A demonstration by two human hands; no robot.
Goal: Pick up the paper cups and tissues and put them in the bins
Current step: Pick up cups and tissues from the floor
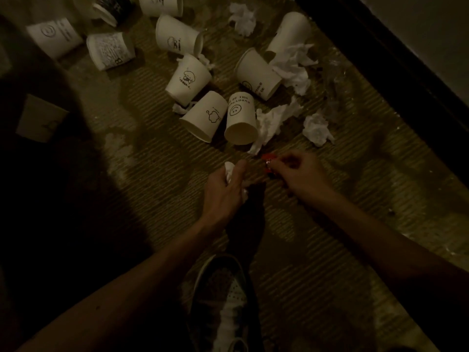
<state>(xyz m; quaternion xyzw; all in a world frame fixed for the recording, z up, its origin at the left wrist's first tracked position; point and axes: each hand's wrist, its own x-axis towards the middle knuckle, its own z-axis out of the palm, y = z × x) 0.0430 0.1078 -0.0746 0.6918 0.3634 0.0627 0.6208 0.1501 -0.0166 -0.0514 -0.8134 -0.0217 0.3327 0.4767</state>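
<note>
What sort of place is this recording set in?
Likely a dim indoor room, viewed down at the floor: a ribbed woven mat covers it, a dark skirting strip meets a pale wall at right, and paper cups and tissues lie scattered.

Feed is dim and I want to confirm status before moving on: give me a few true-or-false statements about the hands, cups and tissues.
1. The left hand grips a crumpled tissue. True.
2. The smiley-face cup stands upright. False: it lies on its side, mouth toward the camera.
3. A loose tissue lies on the floor, to the right of that cup. True.
4. The right hand holds a paper cup. False: it holds no cup; its fingers are curled just above the floor.
</note>
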